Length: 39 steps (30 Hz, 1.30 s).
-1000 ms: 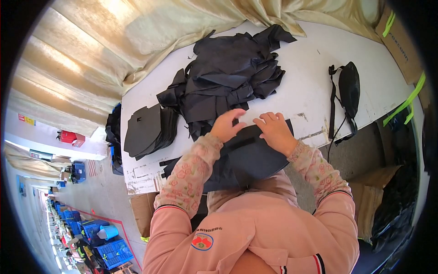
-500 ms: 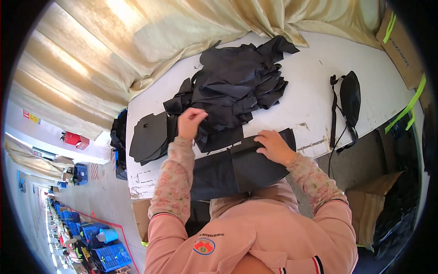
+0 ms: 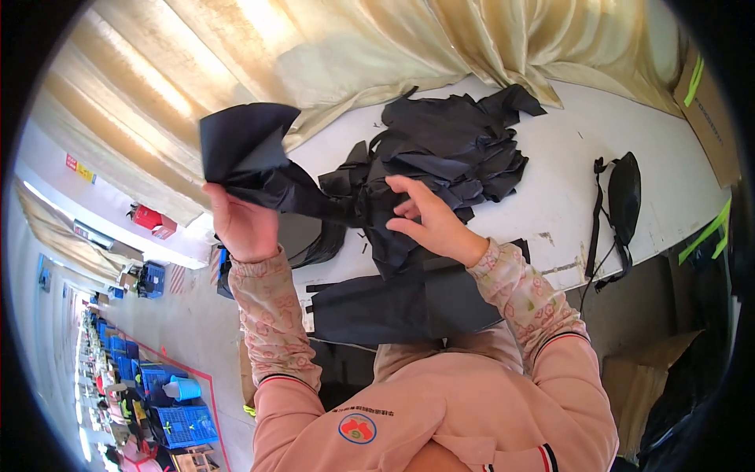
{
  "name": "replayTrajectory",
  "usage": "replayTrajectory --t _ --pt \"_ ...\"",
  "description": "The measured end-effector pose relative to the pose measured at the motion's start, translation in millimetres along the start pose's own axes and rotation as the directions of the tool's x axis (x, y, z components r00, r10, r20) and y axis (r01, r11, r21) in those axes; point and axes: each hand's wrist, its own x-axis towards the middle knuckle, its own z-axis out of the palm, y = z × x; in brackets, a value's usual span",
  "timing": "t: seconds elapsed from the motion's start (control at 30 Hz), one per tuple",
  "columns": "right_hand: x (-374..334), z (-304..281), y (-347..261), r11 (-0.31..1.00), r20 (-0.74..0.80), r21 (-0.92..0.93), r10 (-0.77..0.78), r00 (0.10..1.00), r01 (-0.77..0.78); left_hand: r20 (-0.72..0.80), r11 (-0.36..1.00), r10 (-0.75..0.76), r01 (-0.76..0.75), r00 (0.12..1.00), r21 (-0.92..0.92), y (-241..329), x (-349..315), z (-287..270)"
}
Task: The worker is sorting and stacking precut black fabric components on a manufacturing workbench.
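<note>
My left hand (image 3: 247,230) is closed on a black fabric piece (image 3: 250,145), lifted above the table's left side. Its upper end flares out, and its twisted lower part trails right toward the heap of black fabric (image 3: 448,145). My right hand (image 3: 439,226) is beside that heap, thumb and fingers apart, and seems to grip nothing. Flat black panels (image 3: 370,307) lie along the table's front edge, in front of my body. Partly hidden behind my left hand and the lifted piece is a stack of black cut pieces (image 3: 303,236).
A black waist bag (image 3: 624,200) with a strap and cord lies on the white table (image 3: 562,169) at the right. Pale gold curtains (image 3: 354,71) hang behind the table. Cardboard boxes (image 3: 712,130) stand at the right. Blue crates (image 3: 185,425) are on the floor at far left.
My left hand has moved left and lifted the black fabric piece off the heap. My right hand has left the flat panels, moving up and left to the heap. The view has shifted slightly.
</note>
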Motion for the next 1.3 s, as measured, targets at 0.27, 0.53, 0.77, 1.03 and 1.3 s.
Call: replayTrajectory --t 0.27,0.53,0.77,1.03,1.3 --pt "54.8 8.2 -77.5 0.962 0.108 0.034 -0.273 0.956 0.27 0.02 0.937 0.184 -0.181 0.983 0.299 31.5 24.0 55.7" --pt "70.4 27.7 -171.6 0.717 -0.046 -0.179 -0.69 0.722 0.674 -0.136 0.982 -0.065 0.087 0.989 0.166 4.8 15.8 54.7" --pt "98.1 16.6 -189.8 0.601 -0.113 -0.416 -0.779 0.617 0.683 -0.364 0.92 -0.042 0.179 0.93 0.35 -26.3 3.5 25.5" --pt "98.9 3.1 -170.8 0.665 -0.136 -0.658 -0.566 0.813 0.352 -0.06 0.505 0.014 0.045 0.998 0.862 -89.6 -67.8 31.1" --pt "110.1 -22.8 -158.9 0.574 -0.208 -0.715 -0.719 0.663 0.399 -0.389 0.407 -0.039 0.37 0.921 0.835 -95.2 -92.9 -7.5"
